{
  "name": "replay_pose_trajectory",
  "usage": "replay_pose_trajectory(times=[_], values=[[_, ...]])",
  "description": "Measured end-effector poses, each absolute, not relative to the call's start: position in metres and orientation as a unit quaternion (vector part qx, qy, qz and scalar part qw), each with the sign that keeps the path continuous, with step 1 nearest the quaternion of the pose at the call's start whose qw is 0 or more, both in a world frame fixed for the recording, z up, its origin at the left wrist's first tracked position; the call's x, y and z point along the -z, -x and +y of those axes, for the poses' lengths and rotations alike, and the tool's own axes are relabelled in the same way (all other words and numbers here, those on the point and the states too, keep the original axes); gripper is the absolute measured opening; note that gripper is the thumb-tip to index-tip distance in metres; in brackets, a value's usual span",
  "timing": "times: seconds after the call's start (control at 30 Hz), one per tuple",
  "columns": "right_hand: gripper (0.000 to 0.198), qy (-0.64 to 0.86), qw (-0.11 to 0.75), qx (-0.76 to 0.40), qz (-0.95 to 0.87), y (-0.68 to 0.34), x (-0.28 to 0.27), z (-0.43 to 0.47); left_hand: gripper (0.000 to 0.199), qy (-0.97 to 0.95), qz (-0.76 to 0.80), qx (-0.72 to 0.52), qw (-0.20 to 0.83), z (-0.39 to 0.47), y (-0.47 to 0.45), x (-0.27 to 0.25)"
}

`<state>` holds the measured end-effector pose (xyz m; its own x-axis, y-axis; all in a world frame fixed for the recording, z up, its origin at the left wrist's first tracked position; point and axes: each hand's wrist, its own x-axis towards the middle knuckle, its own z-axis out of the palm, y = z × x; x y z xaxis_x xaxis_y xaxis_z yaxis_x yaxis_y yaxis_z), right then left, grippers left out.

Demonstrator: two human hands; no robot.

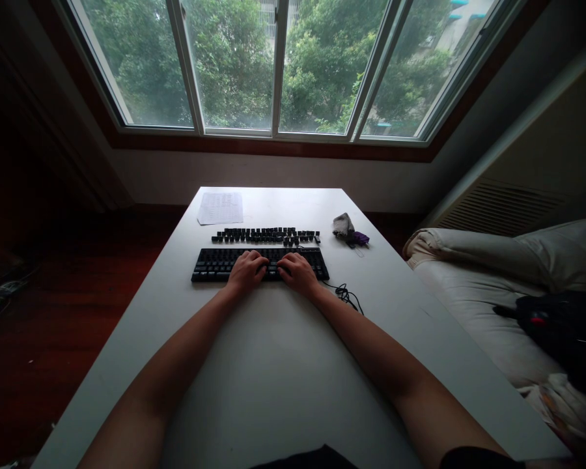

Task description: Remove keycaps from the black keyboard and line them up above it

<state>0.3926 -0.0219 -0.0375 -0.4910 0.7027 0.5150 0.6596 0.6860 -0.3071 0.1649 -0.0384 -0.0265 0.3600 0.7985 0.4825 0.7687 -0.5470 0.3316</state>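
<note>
A black keyboard (pixel 209 266) lies across the white table, its keys facing up. My left hand (pixel 247 270) rests on its middle part, fingers bent down onto the keys and thumb pointing inward. Just to the right, my right hand (pixel 297 270) lies on the keys in much the same way. A narrow gap of keys shows between the two hands, and nothing can be seen held in either one. Behind the keyboard, several loose black keycaps (pixel 258 235) are laid out in rows. The keys under my palms are hidden.
A printed sheet of paper (pixel 220 208) lies at the table's far left corner. Grey and purple cloth-like items (pixel 344 228) sit on the right. A black cable (pixel 344 293) trails beside the keyboard. A padded light seat (pixel 469 306) with a dark bag (pixel 561 332) flanks the table (pixel 283 365).
</note>
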Motion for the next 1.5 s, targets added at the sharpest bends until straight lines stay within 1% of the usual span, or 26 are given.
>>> replay_pose_trajectory(times=[1.5], values=[[0.014,0.384,0.332,-0.041,-0.861,-0.3934,0.038,-0.0206,0.022,-0.827,0.472,-0.307,0.012,-0.0366,-0.1641,0.0297]])
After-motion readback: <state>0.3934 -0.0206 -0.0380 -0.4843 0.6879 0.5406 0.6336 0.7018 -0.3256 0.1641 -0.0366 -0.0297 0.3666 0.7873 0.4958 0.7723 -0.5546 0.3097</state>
